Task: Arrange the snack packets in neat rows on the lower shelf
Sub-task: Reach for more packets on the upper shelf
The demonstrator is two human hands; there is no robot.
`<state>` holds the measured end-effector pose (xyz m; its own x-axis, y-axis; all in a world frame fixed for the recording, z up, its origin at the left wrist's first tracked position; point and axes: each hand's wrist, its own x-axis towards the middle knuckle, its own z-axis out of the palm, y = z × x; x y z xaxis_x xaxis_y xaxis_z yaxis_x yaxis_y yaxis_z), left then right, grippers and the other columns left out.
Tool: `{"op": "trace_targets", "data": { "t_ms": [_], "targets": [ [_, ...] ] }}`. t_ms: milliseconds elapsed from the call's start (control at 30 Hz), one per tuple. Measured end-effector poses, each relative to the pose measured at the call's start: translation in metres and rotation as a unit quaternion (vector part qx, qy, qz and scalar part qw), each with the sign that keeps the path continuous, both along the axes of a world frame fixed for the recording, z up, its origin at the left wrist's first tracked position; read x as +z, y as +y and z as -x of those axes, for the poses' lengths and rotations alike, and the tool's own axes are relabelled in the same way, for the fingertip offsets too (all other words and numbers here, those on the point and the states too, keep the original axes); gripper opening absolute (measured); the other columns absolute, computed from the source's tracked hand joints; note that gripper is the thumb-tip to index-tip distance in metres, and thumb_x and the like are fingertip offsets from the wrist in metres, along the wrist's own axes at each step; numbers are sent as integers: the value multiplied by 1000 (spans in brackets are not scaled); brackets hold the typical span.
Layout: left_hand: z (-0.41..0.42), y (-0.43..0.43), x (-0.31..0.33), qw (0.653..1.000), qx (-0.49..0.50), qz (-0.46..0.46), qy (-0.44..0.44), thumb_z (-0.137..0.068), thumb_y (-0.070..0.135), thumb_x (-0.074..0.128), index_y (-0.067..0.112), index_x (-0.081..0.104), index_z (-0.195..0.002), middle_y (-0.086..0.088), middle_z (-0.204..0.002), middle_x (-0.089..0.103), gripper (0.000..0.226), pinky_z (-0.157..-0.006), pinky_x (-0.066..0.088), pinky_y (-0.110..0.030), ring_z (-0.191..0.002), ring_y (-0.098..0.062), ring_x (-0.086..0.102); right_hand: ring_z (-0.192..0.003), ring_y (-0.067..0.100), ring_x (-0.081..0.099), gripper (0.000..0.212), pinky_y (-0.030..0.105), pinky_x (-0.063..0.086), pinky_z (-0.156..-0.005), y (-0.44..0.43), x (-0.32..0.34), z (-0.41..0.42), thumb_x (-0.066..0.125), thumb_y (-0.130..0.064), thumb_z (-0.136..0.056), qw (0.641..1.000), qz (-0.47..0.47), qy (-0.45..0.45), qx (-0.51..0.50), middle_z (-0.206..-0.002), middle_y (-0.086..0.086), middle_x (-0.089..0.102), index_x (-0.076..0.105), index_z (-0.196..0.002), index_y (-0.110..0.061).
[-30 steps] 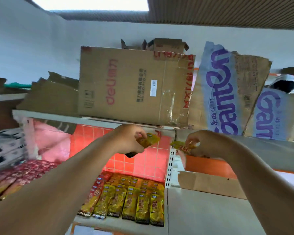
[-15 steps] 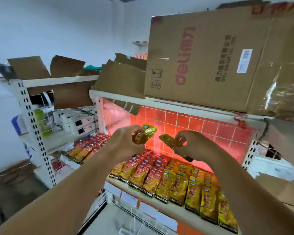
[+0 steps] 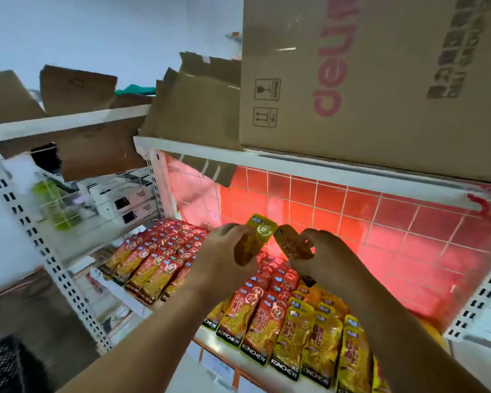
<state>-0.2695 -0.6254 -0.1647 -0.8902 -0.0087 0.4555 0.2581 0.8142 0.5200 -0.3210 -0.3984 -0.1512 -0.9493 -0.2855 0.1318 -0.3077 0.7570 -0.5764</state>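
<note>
At frame centre, above the lower shelf (image 3: 207, 343), the left hand (image 3: 224, 251) grips a yellow packet (image 3: 253, 242) and the right hand (image 3: 323, 256) pinches a second packet (image 3: 292, 243); both are likely light, floppy and slick, best held by their edges.

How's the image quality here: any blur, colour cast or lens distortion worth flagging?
Head view: a red glow washes the tiled back wall; the white uprights lean apart under the wide lens; boxes on the left rack are smeared, while the front-row packets are sharp enough to read KONCHEW.
</note>
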Motion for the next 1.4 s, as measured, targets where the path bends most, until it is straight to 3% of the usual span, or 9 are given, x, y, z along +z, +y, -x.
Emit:
{"op": "trace_targets", "data": {
  "t_ms": [67, 233, 400, 533, 633, 700, 800, 967, 1400],
  "targets": [
    [14, 7, -11, 1000, -5, -10, 12, -79, 25, 80, 29, 63, -129, 9, -116, 59, 53, -86, 54, -32, -102, -15, 57, -81, 13, 57, 33, 34, 50, -67, 3, -7, 12, 77, -41, -80, 1000, -7, 6, -10, -102, -4, 56, 60, -106, -29],
    [28, 21, -45, 999, -22, -22, 14, -81, 30, 76, 30, 62, -129, 14, -116, 56, 49, -86, 41, -16, -104, -8, 49, -85, 14, 56, 36, 26, 40, -63, 12, -33, 25, 78, -45, -79, 999, -8, 3, -33, -102, -5, 54, 61, -108, -31],
    [16, 29, -101, 996, -90, -13, 3, -80, 32, 71, 33, 60, -125, 18, -119, 54, 47, -90, 45, -24, -106, -9, 52, -84, 13, 57, 35, 29, 42, -67, 34, -60, 9, 79, -43, -77, 996, 2, -19, -88, -98, -7, 57, 61, -105, -32],
    [5, 25, -152, 986, -155, 24, 49, -70, 17, 84, 24, 60, -120, 11, -123, 54, 56, -97, 43, -22, -109, -15, 54, -79, -1, 52, 47, 13, 39, -64, 48, -89, -20, 81, -43, -75, 987, -3, -30, -157, -98, -14, 57, 62, -117, -37],
    [2, 19, -178, 974, -216, 32, 66, -64, 13, 89, 19, 60, -123, 6, -126, 54, 66, -102, 39, -19, -113, -16, 52, -87, 10, 61, 53, 28, 52, -74, 48, -114, -47, 77, -53, -73, 969, -31, -45, -239, -105, -11, 61, 62, -121, -36],
    [0, 15, -190, 965, -251, 38, 71, -67, 19, 89, 20, 62, -124, 5, -128, 54, 63, -101, 45, -22, -118, -11, 50, -88, 16, 65, 55, 36, 56, -75, 43, -129, -63, 72, -61, -68, 959, -48, -49, -275, -105, -8, 64, 63, -116, -34],
    [-1, 11, -197, 957, -280, 23, 73, -77, 31, 77, 20, 65, -124, 4, -128, 57, 50, -101, 46, -26, -122, -7, 43, -88, 21, 64, 51, 37, 55, -75, 26, -146, -84, 75, -57, -68, 942, -46, -28, -330, -101, -4, 62, 68, -110, -29],
    [2, 7, -200, 944, -325, 14, 48, -78, 23, 80, 16, 68, -125, 1, -126, 60, 49, -105, 41, -27, -120, -19, 52, -92, 28, 61, 59, 36, 51, -73, -5, -167, -102, 66, -62, -67, 913, -68, -49, -400, -102, 2, 60, 64, -113, -26],
    [1, 6, -198, 939, -341, -2, 41, -81, 21, 83, 16, 66, -123, 1, -123, 61, 46, -100, 46, -33, -116, -23, 55, -93, 31, 57, 43, 36, 47, -72, -28, -184, -107, 74, -49, -78, 894, -89, -54, -436, -104, 5, 53, 60, -108, -21]
  ]
}}
